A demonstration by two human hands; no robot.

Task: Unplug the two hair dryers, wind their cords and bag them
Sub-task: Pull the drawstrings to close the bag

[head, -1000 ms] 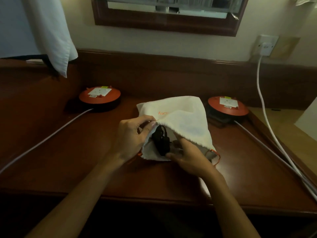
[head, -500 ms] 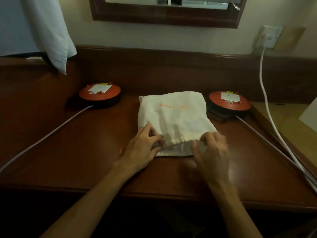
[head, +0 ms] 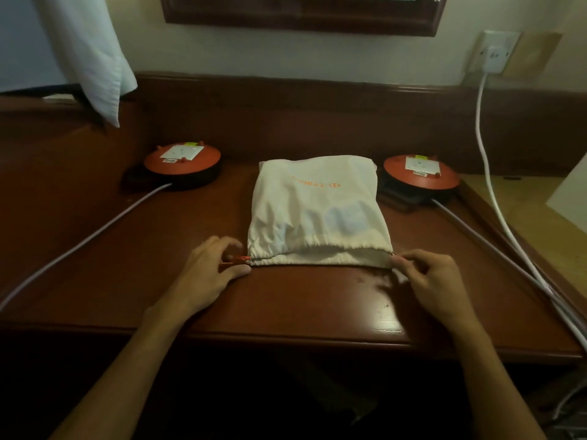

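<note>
Lying flat at the middle of the dark wooden desk [head: 301,300], the cream cloth drawstring bag [head: 317,214] is bulging softly, its gathered mouth facing the near edge (contents hidden, though probably a dryer). Bagging is looking nearly finished; cinching the mouth is what remains. The left hand [head: 209,274] is pinching the orange drawstring end [head: 238,259] at the bag's left mouth corner, fingers together on it. The right hand [head: 428,281] is closing its fingertips at the right corner, likely on the cord there. Two round orange cable reels [head: 182,160] are sitting toward the far edge.
</note>
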